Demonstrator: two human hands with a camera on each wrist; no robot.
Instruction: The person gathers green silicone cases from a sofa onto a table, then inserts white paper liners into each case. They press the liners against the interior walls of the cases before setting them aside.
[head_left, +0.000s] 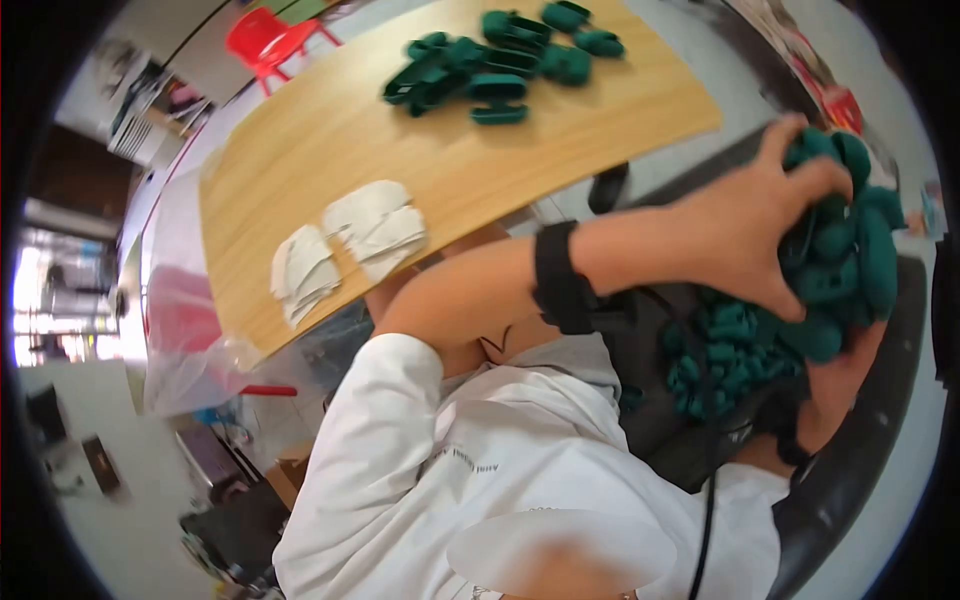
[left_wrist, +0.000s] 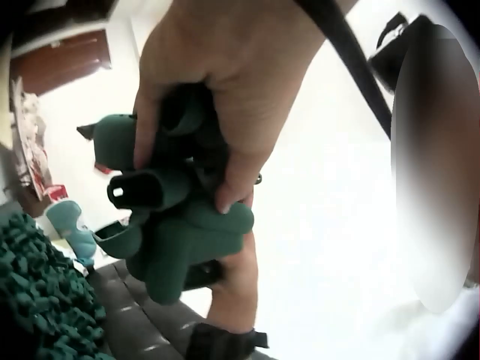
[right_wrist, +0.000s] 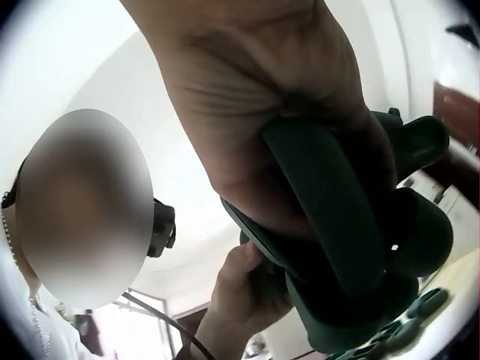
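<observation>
My left hand (head_left: pixel 745 225) reaches across to the right with fingers spread over a bunch of dark green, hollow silicone cases (head_left: pixel 830 275). In the left wrist view, thumb and fingers of the left hand (left_wrist: pixel 217 105) grip that bunch from above; one case (left_wrist: pixel 150 189) shows a small square hole. My right hand (head_left: pixel 855 365) holds the same bunch from below, mostly hidden behind it in the head view. Close up in the right wrist view, a long curved case (right_wrist: pixel 330 202) lies against the palm of the right hand (right_wrist: pixel 277 105).
Below the hands, a heap of small green pieces (head_left: pixel 730 360) lies on a dark sofa (head_left: pixel 870 470). More green cases (head_left: pixel 500 65) lie across the wooden table (head_left: pixel 560 140), with white flat stacks (head_left: pixel 375 225) near its edge. A red chair (head_left: pixel 265 45) stands behind. A black cable (head_left: pixel 708 500) hangs before the body.
</observation>
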